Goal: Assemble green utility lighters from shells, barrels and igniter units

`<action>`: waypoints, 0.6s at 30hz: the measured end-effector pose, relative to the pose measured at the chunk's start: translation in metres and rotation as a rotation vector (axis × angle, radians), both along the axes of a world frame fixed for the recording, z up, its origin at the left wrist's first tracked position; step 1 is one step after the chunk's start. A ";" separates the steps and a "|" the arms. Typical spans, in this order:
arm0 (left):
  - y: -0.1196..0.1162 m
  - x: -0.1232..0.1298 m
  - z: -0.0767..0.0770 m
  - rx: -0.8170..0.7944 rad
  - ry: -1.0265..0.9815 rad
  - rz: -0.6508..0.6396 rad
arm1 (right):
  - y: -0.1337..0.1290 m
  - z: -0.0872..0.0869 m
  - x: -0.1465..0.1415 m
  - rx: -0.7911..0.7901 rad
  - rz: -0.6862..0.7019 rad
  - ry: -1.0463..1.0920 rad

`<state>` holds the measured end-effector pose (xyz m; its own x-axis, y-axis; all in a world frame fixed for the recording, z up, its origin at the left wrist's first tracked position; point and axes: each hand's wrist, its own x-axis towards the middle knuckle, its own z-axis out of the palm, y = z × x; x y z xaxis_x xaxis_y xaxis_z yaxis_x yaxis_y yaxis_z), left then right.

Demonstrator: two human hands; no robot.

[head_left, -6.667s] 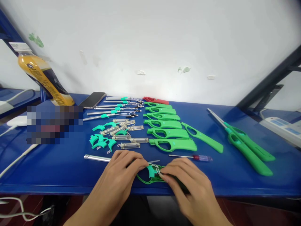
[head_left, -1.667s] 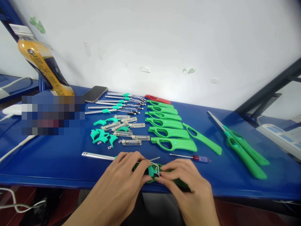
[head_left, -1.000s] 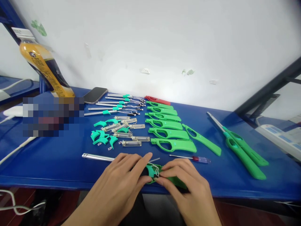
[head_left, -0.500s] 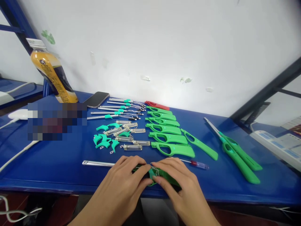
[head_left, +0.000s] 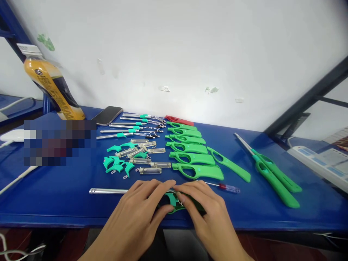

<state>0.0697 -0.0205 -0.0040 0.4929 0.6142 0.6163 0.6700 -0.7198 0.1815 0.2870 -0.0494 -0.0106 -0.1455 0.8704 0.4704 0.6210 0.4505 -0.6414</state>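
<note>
At the table's front edge my left hand (head_left: 144, 206) grips the front of a green lighter shell, its fingers bent round it. A silver tube (head_left: 107, 191) sticks out leftward from under that hand. My right hand (head_left: 208, 208) closes on the shell's handle part, thumb and fingertips near a white wire. Between the fingertips shows a teal trigger (head_left: 171, 199); the inside of the shell is mostly covered. Just behind my hands lie clear fuel tanks (head_left: 150, 170), loose teal triggers (head_left: 115, 165) and a row of green shells (head_left: 201, 171).
A screwdriver (head_left: 230, 188) lies behind my right hand. Two long green lighters (head_left: 277, 185) are at the right, near a white power strip (head_left: 320, 163). Wired silver tubes (head_left: 116, 131), a phone (head_left: 108, 115) and a bottle (head_left: 54, 87) stand or lie at the back left.
The view has shifted slightly, so most things appear a little further left. My fingers have moved a little, and the teal trigger between them now shows more.
</note>
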 end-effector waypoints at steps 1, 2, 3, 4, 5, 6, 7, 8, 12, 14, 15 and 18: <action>0.000 0.000 0.000 0.000 0.002 0.001 | 0.000 0.000 0.000 0.000 -0.002 0.003; 0.000 0.000 0.001 0.000 0.004 0.000 | 0.000 0.000 -0.001 0.000 -0.004 0.005; 0.000 0.000 0.002 -0.003 0.005 -0.003 | 0.000 0.000 -0.001 0.000 -0.007 0.007; 0.000 0.000 0.002 -0.005 0.005 -0.008 | 0.000 0.000 -0.001 0.000 -0.011 0.008; 0.000 0.000 0.003 -0.008 0.006 -0.014 | 0.000 0.000 -0.001 0.000 -0.015 0.008; 0.001 0.000 0.003 -0.011 0.007 -0.017 | 0.000 0.001 -0.001 -0.001 -0.020 0.008; 0.001 0.000 0.004 -0.013 0.009 -0.024 | 0.000 0.001 -0.001 -0.002 -0.026 0.007; 0.001 0.000 0.004 -0.015 0.011 -0.031 | 0.000 0.001 -0.001 -0.002 -0.032 0.007; 0.001 -0.001 0.004 -0.028 0.015 -0.055 | 0.000 0.001 -0.001 -0.001 -0.055 0.009; 0.000 -0.001 0.003 -0.035 0.014 -0.059 | 0.000 0.001 -0.001 0.003 -0.057 0.009; 0.000 -0.001 0.003 -0.036 0.015 -0.062 | 0.000 0.001 -0.001 0.008 -0.056 0.008; -0.001 -0.001 0.004 -0.032 0.020 -0.062 | 0.001 0.001 0.000 0.034 -0.053 0.005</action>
